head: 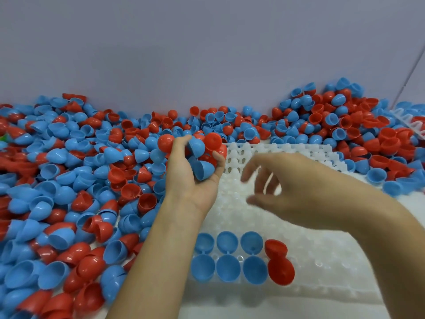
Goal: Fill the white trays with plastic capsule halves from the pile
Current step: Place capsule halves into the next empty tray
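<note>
A white tray [326, 256] with rows of round pegs lies in front of me. Three open blue capsules [227, 256] and one red capsule [279, 263] sit along its near left rows. My left hand [195, 178], palm up at the tray's left edge, grips a bunch of red and blue capsule halves [201, 155]. My right hand [287, 187] hovers above the tray's middle, blurred, fingers loosely spread and holding nothing. A big pile of red and blue capsule halves [80, 180] covers the surface to the left and behind.
More halves are heaped at the back right [345, 116] against a grey wall [207, 54]. The corner of a second white tray [411, 120] shows at the far right edge.
</note>
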Demonstrator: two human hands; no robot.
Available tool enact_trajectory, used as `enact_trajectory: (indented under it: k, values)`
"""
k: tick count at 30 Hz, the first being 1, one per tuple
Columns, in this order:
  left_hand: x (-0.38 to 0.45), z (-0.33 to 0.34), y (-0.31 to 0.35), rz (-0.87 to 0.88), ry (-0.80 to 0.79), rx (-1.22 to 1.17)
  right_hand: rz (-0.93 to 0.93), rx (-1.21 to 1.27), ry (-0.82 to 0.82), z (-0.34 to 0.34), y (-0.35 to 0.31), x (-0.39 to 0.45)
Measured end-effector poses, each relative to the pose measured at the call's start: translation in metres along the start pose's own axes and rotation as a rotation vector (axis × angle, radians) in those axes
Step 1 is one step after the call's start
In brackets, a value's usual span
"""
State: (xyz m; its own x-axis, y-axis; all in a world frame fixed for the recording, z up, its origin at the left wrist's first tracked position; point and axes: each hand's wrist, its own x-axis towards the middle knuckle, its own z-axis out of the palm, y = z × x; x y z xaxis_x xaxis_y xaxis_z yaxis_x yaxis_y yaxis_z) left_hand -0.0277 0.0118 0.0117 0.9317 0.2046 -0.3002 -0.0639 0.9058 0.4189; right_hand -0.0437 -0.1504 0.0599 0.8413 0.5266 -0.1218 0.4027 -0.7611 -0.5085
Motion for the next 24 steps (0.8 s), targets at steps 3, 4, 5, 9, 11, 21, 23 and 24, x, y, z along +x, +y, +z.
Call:
enact_trajectory:
  k: [3,4,5,9,11,21,23,24]
  values:
    - [0.0,0.0,0.0,-0.04,-0.089,0.053,-0.073,0.116,0.42,0.013,0.001,0.018]
    - [0.0,0.0,-0.001,-0.057,-0.118,0.08,-0.08,0.16,0.503,0.017,0.0,0.021]
    - [-0.001,0.001,-0.001,-0.079,-0.157,0.107,-0.091,0.199,0.577,0.02,0.002,0.026]
    - [-0.005,0.004,-0.005,-0.144,-0.225,0.209,-0.127,0.26,0.72,0.025,0.005,0.033]
    - [-0.006,0.005,-0.006,-0.175,-0.234,0.205,-0.123,0.263,0.777,0.025,0.007,0.035]
    - [-0.006,0.004,-0.007,-0.155,-0.199,0.145,-0.013,0.417,0.922,0.024,0.015,0.039]
    - [-0.005,0.004,-0.007,-0.15,-0.197,0.137,0.007,0.468,0.924,0.024,0.016,0.039]
    - [-0.005,0.005,-0.007,-0.152,-0.197,0.134,0.017,0.485,0.931,0.023,0.016,0.039]
